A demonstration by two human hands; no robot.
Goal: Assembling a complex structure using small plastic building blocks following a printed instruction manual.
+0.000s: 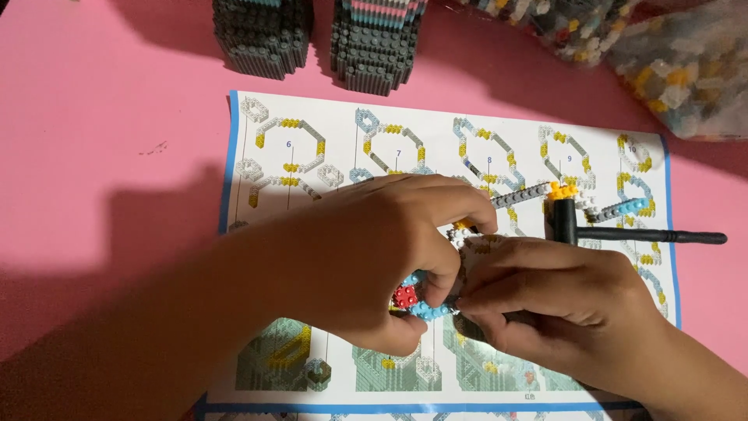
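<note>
Both hands meet over the middle of a printed instruction sheet (312,156) that lies flat on a pink tabletop (101,117). The left hand (366,257) comes in from the lower left, fingers curled and pinched together on a small brick assembly (417,302) made of tiny light blue, red and white studded pieces; the thumb presses up from beneath while the fingertips bear down on the top. The right hand (545,292) comes in from the lower right, and its fingers are closed on the same assembly from the other side, touching the left hand's fingertips. Most of the piece is hidden between the two hands, so its full shape cannot be told. Just beyond the right hand, on the sheet, lies a small black hammer-like tool (615,231) with a thin handle pointing right, and beside its head a slim grey, yellow and blue brick strip (576,196) rests at a slant. At the far edge of the table stand two dark grey stacked brick sections (312,39), side by side, and in the upper right corner sit clear plastic bags of loose bricks (662,54).
</note>
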